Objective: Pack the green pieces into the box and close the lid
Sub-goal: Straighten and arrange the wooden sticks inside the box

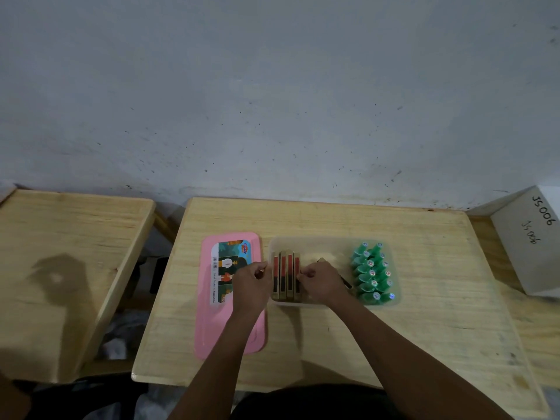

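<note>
Tables: two pale wooden tables, the main table [333, 344] under both hands and a second table [60, 268] well apart to the left of the left fingers.
Box: one clear, shallow plastic box [333, 242] on the main table, open on top, both hands at its left half.
Green pieces: small green plastic pieces with round printed ends [372, 272], lying inside the right end of the box in two rows, to the right of the right fingers and apart from them; about fourteen, though the exact count is hard to tell.
Slim packets: four narrow gold-edged packets with red and black faces [286, 275], standing side by side in the left part of the box, between the two hands.
Lid: one pink, flat, rounded plastic lid with a printed paper label [230, 298], lying on the table just left of the box, partly under the left wrist.
Left hand: left hand [253, 284] at the box's left wall, fingers curled and nearly closed against the outer packet; whether they grip it, I cannot tell.
Right hand: right hand [321, 281] inside the box, fingertips pinched against the rightmost packet; a firm hold cannot be confirmed.
Dark object: one dark thin item [345, 281] partly hidden behind the right hand.
White carton: one white carton with handwritten "JS006" twice [530, 244], far right of the right fingers.
</note>
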Demonstrator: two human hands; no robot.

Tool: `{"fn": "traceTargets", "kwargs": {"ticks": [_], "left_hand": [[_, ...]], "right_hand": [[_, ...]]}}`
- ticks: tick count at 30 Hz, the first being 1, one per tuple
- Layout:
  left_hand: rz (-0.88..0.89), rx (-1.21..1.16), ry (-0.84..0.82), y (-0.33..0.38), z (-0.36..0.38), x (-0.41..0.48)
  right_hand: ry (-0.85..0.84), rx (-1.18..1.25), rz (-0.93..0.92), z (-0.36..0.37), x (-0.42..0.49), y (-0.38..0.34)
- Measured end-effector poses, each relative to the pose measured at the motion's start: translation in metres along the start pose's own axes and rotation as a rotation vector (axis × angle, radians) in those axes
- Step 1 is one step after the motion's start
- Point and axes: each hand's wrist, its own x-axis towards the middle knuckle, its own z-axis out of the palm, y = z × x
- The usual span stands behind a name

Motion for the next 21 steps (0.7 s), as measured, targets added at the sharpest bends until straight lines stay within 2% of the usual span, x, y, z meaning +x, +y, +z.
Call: {"fn": "traceTargets", "kwargs": {"ticks": [5,10,15,21], "left_hand": [[-0.003,0.004,-0.005,-0.002,0.000,0.001],[0.007,0.001,-0.003,-0.001,-0.001,0.000],[-0.001,0.003,-0.008,0.000,0.000,0.000],[0.002,0.004,-0.007,0.002,-0.001,-0.001]], "right_hand": [[0.003,0.026,0.025,-0.010,0.007,0.001],[-0.132,-0.084,-0.131,-0.014,0.020,-0.011],[-0.210,-0.213,-0.157,-0.011,0.029,-0.011],[-0.214,-0.192,-0.170,-0.016,0.024,-0.011]]}}
